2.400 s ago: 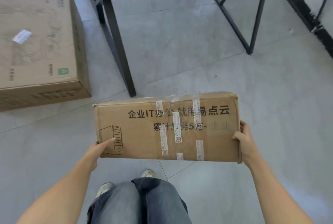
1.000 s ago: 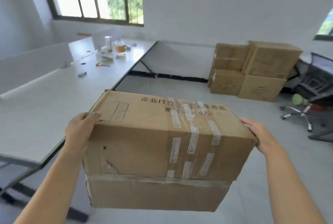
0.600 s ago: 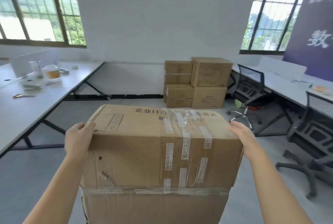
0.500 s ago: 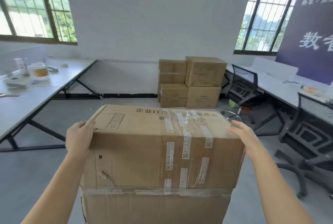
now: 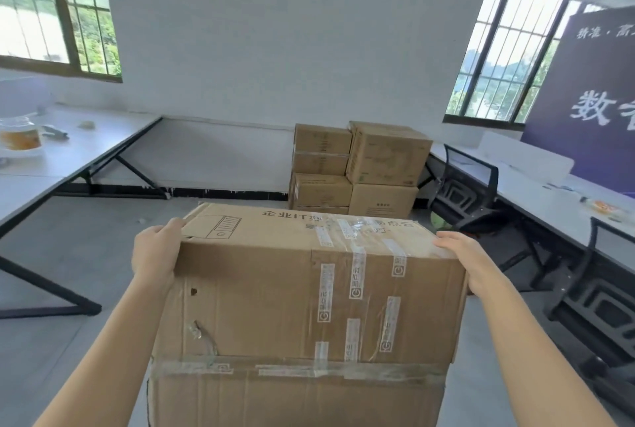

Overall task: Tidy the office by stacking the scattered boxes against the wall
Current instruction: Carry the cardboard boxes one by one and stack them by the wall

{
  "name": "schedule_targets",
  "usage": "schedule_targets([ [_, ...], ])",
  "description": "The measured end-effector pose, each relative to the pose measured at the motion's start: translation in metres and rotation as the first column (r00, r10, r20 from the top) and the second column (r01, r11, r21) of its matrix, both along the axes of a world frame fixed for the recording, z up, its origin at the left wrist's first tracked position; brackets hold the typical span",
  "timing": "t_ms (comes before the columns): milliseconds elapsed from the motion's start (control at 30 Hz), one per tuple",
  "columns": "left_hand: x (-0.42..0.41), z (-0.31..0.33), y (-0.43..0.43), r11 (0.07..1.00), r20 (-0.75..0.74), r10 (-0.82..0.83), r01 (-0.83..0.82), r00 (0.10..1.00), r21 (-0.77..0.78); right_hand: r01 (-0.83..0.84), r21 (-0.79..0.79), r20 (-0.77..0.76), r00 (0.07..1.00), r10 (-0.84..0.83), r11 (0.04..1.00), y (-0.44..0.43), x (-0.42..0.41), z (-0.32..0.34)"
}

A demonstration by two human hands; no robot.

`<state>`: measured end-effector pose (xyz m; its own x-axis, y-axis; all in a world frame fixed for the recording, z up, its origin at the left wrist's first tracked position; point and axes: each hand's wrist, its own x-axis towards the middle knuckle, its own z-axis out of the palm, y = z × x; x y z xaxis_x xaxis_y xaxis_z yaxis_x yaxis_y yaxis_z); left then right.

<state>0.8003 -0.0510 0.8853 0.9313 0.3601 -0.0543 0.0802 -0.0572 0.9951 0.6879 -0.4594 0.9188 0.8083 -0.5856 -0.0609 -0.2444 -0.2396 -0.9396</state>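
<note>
The person has the taped cardboard box (image 5: 309, 289) up in front of the chest, well short of the stack of boxes (image 5: 357, 169) that stands against the white wall (image 5: 292, 31). The left hand (image 5: 154, 254) clamps one end near the top corner, fingers curled over the upper edge. The right hand (image 5: 460, 258) presses flat on the other end, fingertips over the rim. Both are grasping the box, nothing slack there.

It looks bulky and fairly stiff, though the card is dented and punctured on the near face, with tape layered over the seams, so I'd guess it is worn and could buckle if squeezed hard. Weight is hard to judge. Gripping the two ends seems right; a palm underneath might be safer for setting it down.

Short of the stack, the floor (image 5: 86, 254) looks open. To the left of the stack runs a long white desk (image 5: 68, 158) on black legs. To the right sit black office chairs (image 5: 464, 193), one just beside the stack, which could crowd the approach. Beyond them is a purple banner (image 5: 598, 100).
</note>
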Motion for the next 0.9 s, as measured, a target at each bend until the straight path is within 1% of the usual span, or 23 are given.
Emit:
schedule_targets([
  [167, 0.102, 0.01, -0.027, 0.998, 0.074, -0.056, 0.056, 0.996, 0.003, 0.071, 0.023, 0.046, 0.996, -0.072, 0.997, -0.022, 0.082, 0.012],
  [233, 0.131, 0.005, -0.042, 0.997, 0.087, -0.072, 0.071, 0.994, 0.013, 0.126, 0.038, 0.052, 0.99, -0.128, 0.991, -0.031, 0.106, 0.004],
  [367, 0.183, -0.017, -0.07, 0.994, 0.117, -0.067, 0.056, 0.991, 0.093, 0.229, 0.085, 0.076, 0.969, -0.235, 0.97, -0.049, 0.149, -0.019],
  [433, 0.214, -0.025, -0.086, 0.992, 0.084, -0.062, 0.053, 0.994, 0.112, 0.253, 0.085, 0.06, 0.964, -0.259, 0.964, -0.065, 0.175, -0.028],
  [600, 0.292, -0.035, -0.136, 0.991, -0.021, -0.099, 0.101, 0.995, 0.089, 0.233, 0.107, 0.004, 0.972, -0.235, 0.967, -0.12, 0.255, -0.051],
  [767, 0.375, -0.041, -0.193, 0.989, -0.096, -0.073, 0.085, 0.993, 0.117, 0.193, 0.138, -0.065, 0.981, -0.185, 0.972, -0.178, 0.353, -0.068],
  [900, 0.436, -0.039, -0.226, 0.995, -0.062, -0.041, 0.046, 0.997, 0.088, 0.158, 0.158, -0.029, 0.987, -0.156, 0.975, -0.216, 0.433, -0.063],
])
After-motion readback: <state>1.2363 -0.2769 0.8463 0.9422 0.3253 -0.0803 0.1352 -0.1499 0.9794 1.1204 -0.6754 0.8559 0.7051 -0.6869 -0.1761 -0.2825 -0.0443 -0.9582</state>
